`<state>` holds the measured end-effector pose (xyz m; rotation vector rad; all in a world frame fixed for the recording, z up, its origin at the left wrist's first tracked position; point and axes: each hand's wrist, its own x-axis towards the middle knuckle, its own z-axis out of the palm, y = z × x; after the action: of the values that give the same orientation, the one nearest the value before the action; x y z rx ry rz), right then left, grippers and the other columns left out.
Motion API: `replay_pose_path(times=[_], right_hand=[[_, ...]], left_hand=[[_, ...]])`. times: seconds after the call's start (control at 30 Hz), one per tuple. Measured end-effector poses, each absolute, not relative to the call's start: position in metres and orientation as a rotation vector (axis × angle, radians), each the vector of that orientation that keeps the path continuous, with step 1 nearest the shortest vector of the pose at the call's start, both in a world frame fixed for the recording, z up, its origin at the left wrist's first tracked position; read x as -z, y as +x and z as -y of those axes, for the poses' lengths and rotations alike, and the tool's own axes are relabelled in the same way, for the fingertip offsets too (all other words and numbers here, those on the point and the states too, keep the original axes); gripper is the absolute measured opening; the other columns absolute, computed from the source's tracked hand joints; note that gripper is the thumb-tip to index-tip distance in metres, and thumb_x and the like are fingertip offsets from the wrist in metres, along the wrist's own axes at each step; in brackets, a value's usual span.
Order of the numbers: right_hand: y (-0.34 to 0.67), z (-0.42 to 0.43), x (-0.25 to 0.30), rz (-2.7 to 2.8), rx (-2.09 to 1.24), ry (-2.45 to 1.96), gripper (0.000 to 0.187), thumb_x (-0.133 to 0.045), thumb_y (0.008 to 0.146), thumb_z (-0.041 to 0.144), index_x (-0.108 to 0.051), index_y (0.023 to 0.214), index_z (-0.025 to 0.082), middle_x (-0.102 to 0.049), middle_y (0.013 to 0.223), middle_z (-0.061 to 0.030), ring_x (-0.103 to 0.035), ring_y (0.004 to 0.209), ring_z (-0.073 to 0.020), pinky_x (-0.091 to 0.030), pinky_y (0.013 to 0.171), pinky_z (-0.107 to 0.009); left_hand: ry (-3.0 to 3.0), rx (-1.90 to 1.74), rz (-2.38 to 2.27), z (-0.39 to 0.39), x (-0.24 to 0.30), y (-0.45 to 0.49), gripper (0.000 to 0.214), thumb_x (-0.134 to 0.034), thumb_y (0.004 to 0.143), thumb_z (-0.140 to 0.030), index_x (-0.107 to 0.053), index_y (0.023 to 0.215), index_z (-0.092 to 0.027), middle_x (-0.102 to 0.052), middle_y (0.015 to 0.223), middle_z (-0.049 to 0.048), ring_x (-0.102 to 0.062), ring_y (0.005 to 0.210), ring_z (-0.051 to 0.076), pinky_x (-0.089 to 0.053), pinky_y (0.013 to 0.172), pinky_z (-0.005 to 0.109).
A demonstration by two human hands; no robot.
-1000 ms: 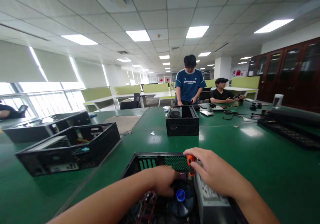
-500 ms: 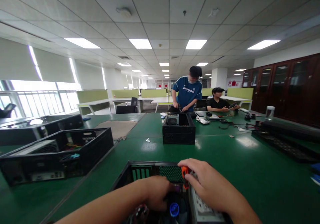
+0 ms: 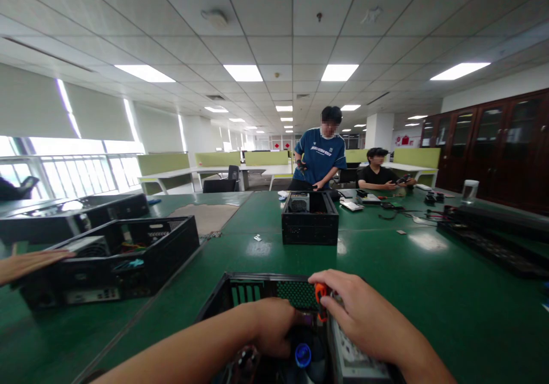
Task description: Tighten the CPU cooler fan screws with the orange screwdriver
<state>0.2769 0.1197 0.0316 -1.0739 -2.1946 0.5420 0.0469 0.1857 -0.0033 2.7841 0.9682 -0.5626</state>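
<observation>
Right in front of me stands an open black computer case [image 3: 214, 296], its lower part cut off by the frame. My right hand [image 3: 360, 313] is closed, thumb and fingers around the upright orange-and-black handle of a screwdriver [image 3: 321, 293]; its tip is hidden inside the case. My left hand [image 3: 274, 324] reaches down into the case with fingers curled, beside a small purple part [image 3: 306, 319]. Its fingertips and anything they grip are hidden. Just below lies a cooling fan with a blue hub [image 3: 302, 355]. A silver metal box [image 3: 355, 358] sits under my right hand.
Another open computer case [image 3: 158, 264] lies on the green table [image 3: 240, 258] at left, with another person's hand [image 3: 36, 262] over it. A smaller case [image 3: 309, 226] stands ahead, before a standing co-worker [image 3: 321, 152]. A seated person [image 3: 380, 172] is farther right, near cables and parts.
Another person's hand has come in from the left over the left case. The standing co-worker has raised one hand. My own hands hold nearly the same pose; the view has shifted slightly.
</observation>
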Motion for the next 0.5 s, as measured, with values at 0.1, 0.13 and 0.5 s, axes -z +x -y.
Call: replay_pose_path(times=[0.1, 0.13, 0.5], right_hand=[[0.277, -0.12, -0.032, 2.198, -0.542, -1.078, 0.039, -0.053, 0.101, 0.018, -0.07, 0.136, 0.021, -0.074, 0.135, -0.009, -0.067, 0.127, -0.0244, -0.047, 0.112, -0.037], [0.276, -0.12, -0.032, 2.2, -0.542, -1.077, 0.039, -0.052, 0.101, 0.018, -0.07, 0.135, 0.021, -0.074, 0.135, -0.0091, -0.067, 0.127, -0.0246, -0.048, 0.111, -0.037], [0.276, -0.119, -0.03, 2.215, -0.541, -1.075, 0.035, -0.053, 0.101, 0.02, -0.071, 0.132, 0.02, -0.074, 0.133, -0.0093, -0.067, 0.125, -0.0239, -0.047, 0.111, -0.037]], left_hand=[[2.79, 0.577, -1.007, -0.185, 0.003, 0.047, 0.068, -0.067, 0.075, -0.038, -0.066, 0.142, -0.026, -0.081, 0.103, 0.0131, -0.077, 0.091, 0.039, -0.063, 0.079, 0.046], [2.789, 0.581, -1.015, -0.185, 0.003, 0.048, 0.067, -0.067, 0.075, -0.038, -0.066, 0.141, -0.026, -0.081, 0.101, 0.0131, -0.077, 0.09, 0.039, -0.063, 0.077, 0.046], [2.797, 0.471, -0.979, -0.189, 0.016, 0.043, 0.068, -0.068, 0.071, -0.037, -0.069, 0.138, -0.025, -0.08, 0.087, 0.0101, -0.076, 0.077, 0.036, -0.061, 0.066, 0.042]])
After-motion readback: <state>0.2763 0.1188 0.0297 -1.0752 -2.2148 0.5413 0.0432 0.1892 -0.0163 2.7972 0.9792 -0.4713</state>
